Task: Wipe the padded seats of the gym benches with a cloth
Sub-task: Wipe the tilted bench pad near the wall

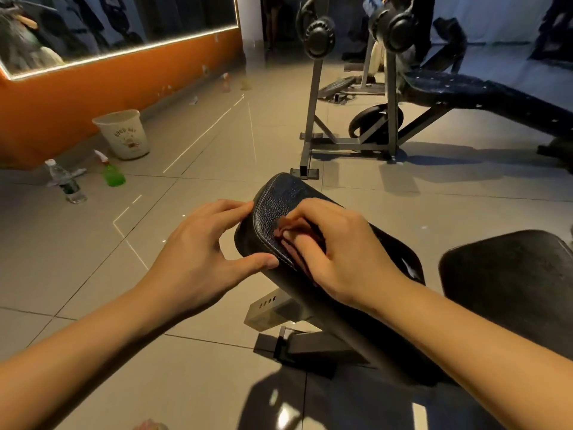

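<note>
Floor [93, 274]: grey glossy tiles, dim gym rm.
Bench pad [279, 200]: black, stitched edge, tilted; nearest, centre.
Cloth [291, 234]: reddish-brown, bunched on pad top, under R hand.
R hand [335, 243]: fingers curled over cloth, pressing it to pad.
L hand [198, 252]: fingers spread; thumb + fingertips touch pad's left side.
2nd pad [511, 280]: black, just right of 1st.
Water bottle [66, 181]: clear, upright, on floor at left; fill level can't tell.
Spray bottle [113, 173]: green liquid inside, near water bottle.
Bucket [124, 135]: pale, printed, by orange wall [77, 97]; inside hidden.
Far bench [465, 91]: dark pad, rack uprights beside it.
</note>
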Tool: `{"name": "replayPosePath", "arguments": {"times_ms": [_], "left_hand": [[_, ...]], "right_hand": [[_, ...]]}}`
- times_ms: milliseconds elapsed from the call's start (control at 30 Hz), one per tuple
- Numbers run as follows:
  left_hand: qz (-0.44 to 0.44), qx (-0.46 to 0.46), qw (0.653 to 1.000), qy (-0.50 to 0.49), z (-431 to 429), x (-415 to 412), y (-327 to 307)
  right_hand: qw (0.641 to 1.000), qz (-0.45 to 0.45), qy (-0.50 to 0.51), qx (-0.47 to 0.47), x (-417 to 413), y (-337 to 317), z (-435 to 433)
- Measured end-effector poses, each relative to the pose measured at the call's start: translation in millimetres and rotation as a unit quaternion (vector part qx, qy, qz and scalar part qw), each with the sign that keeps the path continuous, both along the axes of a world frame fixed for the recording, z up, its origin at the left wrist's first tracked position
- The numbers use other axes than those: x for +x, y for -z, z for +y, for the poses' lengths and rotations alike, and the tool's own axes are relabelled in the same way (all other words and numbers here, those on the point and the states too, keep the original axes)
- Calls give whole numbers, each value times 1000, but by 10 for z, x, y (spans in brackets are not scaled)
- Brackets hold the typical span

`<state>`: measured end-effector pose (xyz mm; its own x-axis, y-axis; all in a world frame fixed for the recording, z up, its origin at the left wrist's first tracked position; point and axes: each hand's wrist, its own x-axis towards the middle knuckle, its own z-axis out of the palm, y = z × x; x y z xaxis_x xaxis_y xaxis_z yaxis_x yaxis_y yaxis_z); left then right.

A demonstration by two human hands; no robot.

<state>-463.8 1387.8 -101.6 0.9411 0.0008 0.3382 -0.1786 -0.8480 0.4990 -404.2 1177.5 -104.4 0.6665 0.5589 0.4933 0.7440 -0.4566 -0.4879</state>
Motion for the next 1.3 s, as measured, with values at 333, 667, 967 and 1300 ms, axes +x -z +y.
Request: {"name": "replayPosePath", "arguments": {"times_ms": [333, 667, 967, 1300], "left_hand": [[-4, 9, 1000, -3, -3, 19, -30], [-1, 7, 1000, -2, 4, -15, -27], [2, 15, 1000, -7, -47, -19, -74], [0, 22, 1000, -2, -28, -11, -64]], "right_hand": [[990, 42, 136, -4, 296, 34, -7], [957, 91, 266, -72, 786, 257, -330], [999, -18, -6, -25, -58, -120, 185], [999, 23, -9, -22, 15, -103, 64]]}}
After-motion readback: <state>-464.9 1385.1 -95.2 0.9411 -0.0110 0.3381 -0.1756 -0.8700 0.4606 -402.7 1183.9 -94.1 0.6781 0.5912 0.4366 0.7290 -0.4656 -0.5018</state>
